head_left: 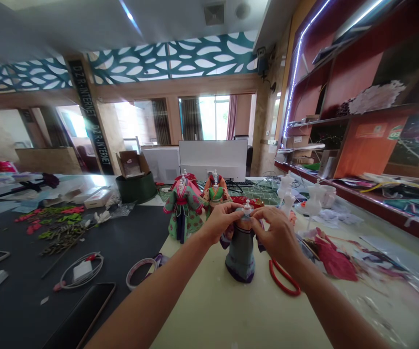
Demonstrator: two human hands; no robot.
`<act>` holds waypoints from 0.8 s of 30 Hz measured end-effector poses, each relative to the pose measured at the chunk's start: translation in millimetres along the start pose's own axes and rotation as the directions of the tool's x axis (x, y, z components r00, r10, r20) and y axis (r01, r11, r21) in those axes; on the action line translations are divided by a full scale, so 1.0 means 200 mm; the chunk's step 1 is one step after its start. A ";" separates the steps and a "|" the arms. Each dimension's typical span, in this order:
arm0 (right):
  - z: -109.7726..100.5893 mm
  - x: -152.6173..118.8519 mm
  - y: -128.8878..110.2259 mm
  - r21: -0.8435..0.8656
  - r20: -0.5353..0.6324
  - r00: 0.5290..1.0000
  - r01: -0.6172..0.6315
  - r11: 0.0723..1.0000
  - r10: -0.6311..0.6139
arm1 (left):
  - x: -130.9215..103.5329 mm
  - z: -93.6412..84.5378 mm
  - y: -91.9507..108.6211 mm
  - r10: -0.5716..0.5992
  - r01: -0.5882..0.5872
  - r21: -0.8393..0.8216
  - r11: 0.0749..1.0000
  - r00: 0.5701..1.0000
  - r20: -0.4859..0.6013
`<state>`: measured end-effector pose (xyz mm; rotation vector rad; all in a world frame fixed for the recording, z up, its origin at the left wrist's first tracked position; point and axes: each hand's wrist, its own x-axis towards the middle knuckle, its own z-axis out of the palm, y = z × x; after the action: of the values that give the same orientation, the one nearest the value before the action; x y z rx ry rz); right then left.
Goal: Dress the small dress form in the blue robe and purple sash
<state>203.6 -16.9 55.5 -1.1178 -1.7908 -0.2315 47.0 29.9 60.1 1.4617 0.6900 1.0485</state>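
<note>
A small mannequin dressed in a grey-blue and purple robe [240,252] stands upright on the pale table [231,315] in front of me. My left hand [221,221] pinches its left shoulder near the white neck knob. My right hand [276,231] grips the other shoulder. Both hands are closed on the doll's upper garment. Behind it stand a mannequin in a green floral robe [182,211] and one in orange and green [215,192].
Red-handled scissors [284,279] lie by my right wrist. Bare white mannequins [288,194] and red fabric scraps [334,259] sit to the right. On the dark mat at left lie a phone [82,315], tape roll [140,271], coiled cable [82,271] and green and red trimmings [56,220]. Shelves line the right wall.
</note>
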 end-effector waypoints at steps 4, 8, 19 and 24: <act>0.00 0.01 0.00 -0.039 0.013 1.000 0.004 0.999 -0.004 | 0.00 0.00 0.00 0.005 -0.005 0.002 1.000 1.000 -0.004; -0.01 0.02 0.00 -0.071 0.026 1.000 -0.009 0.997 0.011 | 0.00 0.00 0.00 0.001 -0.001 -0.006 1.000 1.000 -0.027; -0.02 0.05 0.02 -0.162 0.043 0.997 0.068 0.984 -0.061 | 0.00 0.00 0.00 -0.009 0.009 -0.023 1.000 1.000 -0.014; -0.02 0.05 0.03 -0.215 0.046 0.995 0.096 0.972 -0.088 | 0.00 -0.01 -0.01 0.015 -0.015 -0.024 1.000 1.000 -0.011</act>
<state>210.0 -9.7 64.3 -1.1981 -1.8857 -0.4756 45.8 31.6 58.3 1.4431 0.6727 1.0734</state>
